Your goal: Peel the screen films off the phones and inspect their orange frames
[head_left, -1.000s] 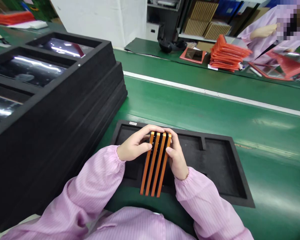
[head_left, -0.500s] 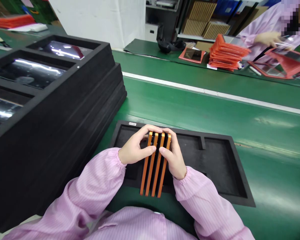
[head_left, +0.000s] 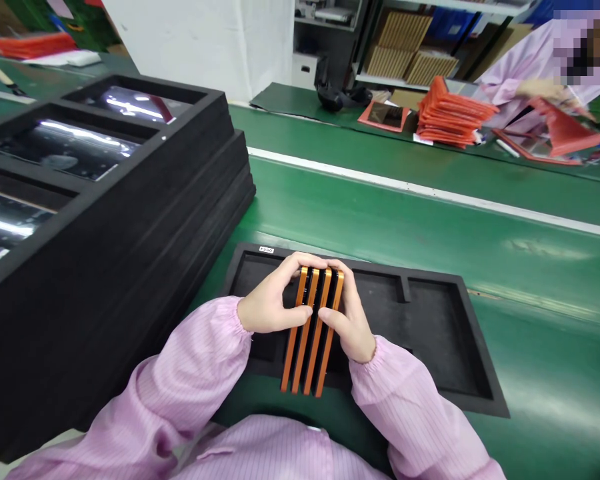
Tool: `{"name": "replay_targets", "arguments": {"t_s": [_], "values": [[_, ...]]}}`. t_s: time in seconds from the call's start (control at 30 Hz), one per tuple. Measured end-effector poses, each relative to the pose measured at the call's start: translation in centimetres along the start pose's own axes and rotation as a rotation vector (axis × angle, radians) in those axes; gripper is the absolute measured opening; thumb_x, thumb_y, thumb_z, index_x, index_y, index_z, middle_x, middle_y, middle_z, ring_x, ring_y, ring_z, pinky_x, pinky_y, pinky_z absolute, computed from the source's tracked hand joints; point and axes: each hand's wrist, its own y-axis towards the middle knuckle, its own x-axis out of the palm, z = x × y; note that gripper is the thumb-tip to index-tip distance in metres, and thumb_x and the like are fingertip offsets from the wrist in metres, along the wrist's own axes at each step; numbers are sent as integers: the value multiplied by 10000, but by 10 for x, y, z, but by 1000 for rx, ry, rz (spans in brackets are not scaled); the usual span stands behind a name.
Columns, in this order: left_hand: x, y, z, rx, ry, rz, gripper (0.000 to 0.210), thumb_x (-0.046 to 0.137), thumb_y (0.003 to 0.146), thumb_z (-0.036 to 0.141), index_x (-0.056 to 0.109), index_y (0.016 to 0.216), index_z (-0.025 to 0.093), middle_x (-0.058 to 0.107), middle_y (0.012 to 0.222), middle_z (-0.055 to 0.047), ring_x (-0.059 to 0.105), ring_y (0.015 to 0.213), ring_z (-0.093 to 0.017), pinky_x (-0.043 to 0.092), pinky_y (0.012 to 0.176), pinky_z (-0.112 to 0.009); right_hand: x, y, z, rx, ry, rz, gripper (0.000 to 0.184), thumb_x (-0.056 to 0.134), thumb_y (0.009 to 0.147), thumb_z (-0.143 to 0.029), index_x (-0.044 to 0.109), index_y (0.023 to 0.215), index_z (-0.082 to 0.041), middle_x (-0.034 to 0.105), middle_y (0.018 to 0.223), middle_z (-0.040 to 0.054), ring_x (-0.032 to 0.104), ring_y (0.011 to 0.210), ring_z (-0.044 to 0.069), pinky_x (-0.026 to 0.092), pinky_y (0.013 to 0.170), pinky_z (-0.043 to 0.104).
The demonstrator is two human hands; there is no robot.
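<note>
Several flat orange-edged devices point(head_left: 300, 360) stand on edge side by side, with dark gaps between them. Their exact kind cannot be made out. My left hand point(head_left: 267, 303) is closed on the left of the bundle, its thumb across the near edges and its fingers over the top end. From the right, my right hand point(head_left: 353, 320) grips the same bundle, thumb on the edges and fingers behind. The lower ends hang past the near rim of a black foam tray point(head_left: 486, 353) beneath. Most of my fingers are hidden behind the devices.
At left rises a tall stack of black foam trays point(head_left: 175, 167), with glossy dark panels point(head_left: 65, 150) in the top one. Across the green bench lie a pile of orange-red sleeves point(head_left: 447, 113) and a black headset-like object point(head_left: 337, 95). A co-worker's hand point(head_left: 540, 92) handles another sleeve.
My hands keep their hold on the bundle, almost unmoved. The view has shifted slightly. At the far right, the co-worker's hand and the orange-red sleeve there have changed position.
</note>
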Motion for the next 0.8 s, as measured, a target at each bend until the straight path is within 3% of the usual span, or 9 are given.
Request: {"name": "replay_targets", "arguments": {"t_s": [0.07,0.13,0.27,0.4,0.47,0.53,0.6,0.7,0.8], "values": [[0,0,0,-3,-33,3,563,650,746,161,471,1273,244,513,1344,-101,520,1261,-276,440,1059,-452,0,-1,0,-1,-9,0,607,650,859,-484,370,1344,-248,492,1354,94,535,1223,247,489,1025,419],[1,-1,-1,3,-26,11,553,653,767,198,470,1286,242,499,1353,-108,493,1288,-286,415,1085,-477,2,-2,2,34,-31,-21,721,667,846,-508,301,1414,-259,442,1423,108,499,1287,267,474,1054,440],[3,-3,-2,-57,59,60,486,641,849,415,504,1276,229,320,1517,-140,320,1423,-354,287,1165,-568,11,-4,4,182,-3,-114,1139,721,795,-556,-91,1540,-266,378,1493,148,403,1394,278,414,1114,496],[14,-4,-1,-43,146,184,423,496,953,485,520,1309,258,197,1594,-123,274,1458,-343,266,1187,-554,18,-7,-1,142,-13,-118,1171,713,809,-552,-155,1537,-254,423,1466,168,438,1374,271,411,1119,505],[21,-4,0,48,74,238,606,547,919,535,356,1455,326,112,1628,-106,242,1477,-340,291,1185,-534,18,-8,-3,28,-108,-110,1166,709,828,-505,-183,1533,-247,426,1464,171,425,1384,274,398,1129,512],[27,-4,0,140,-58,230,935,654,815,615,100,1533,384,73,1639,-111,212,1490,-351,308,1179,-535,14,-9,-2,-113,-251,-125,1223,741,804,-465,-217,1526,-229,403,1479,182,377,1413,296,349,1158,533],[30,-5,-1,220,-133,153,1215,762,681,648,-65,1532,386,169,1616,-139,208,1489,-368,283,1184,-567,9,-12,4,-252,-366,-138,1321,806,733,-469,-224,1523,-225,342,1515,193,336,1430,332,311,1173,552],[33,-9,-4,327,-103,32,1412,878,529,600,-74,1540,342,364,1501,-167,267,1459,-399,239,1186,-611,0,-18,19,-359,-422,-157,1404,862,648,-516,-201,1527,-256,305,1536,182,361,1409,365,331,1157,560],[38,-16,-5,418,-59,6,1469,915,433,591,20,1555,280,447,1392,-173,359,1402,-412,252,1185,-595,-3,-24,29,-335,-427,-201,1376,863,617,-574,-95,1556,-268,417,1465,161,445,1350,364,402,1114,531]]}}
